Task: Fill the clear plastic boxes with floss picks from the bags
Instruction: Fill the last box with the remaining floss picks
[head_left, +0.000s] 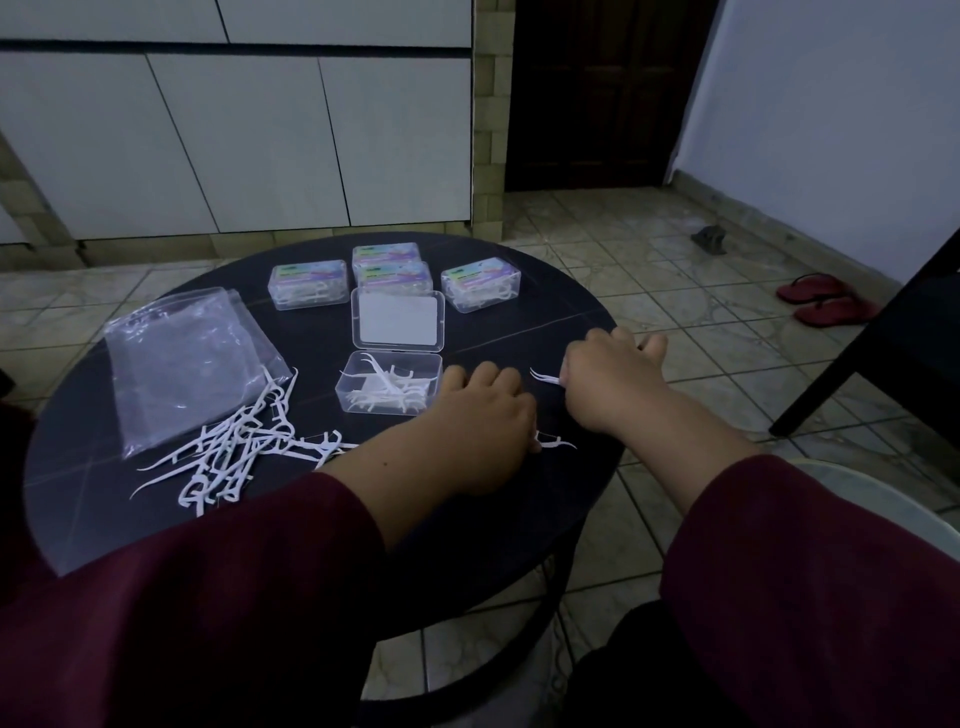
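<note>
Legible text: none. Four closed clear boxes (308, 285) (385, 255) (398, 277) (480, 283) are sitting near the far edge of the round tabletop (519, 332), each showing a coloured label with print too small and blurred to read. The open box lid (397, 318) is showing only a blank white panel.

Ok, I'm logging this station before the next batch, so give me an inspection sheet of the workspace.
Surface: round dark table.
Job's things: open clear box partly filled, lid back; four closed filled boxes behind; loose floss picks; empty bags.
Clutter: nothing seen.
Grips: left hand and right hand each hold floss picks.
Cables: nothing seen.
Surroundings: tiled floor, red sandals, white cabinets.
</note>
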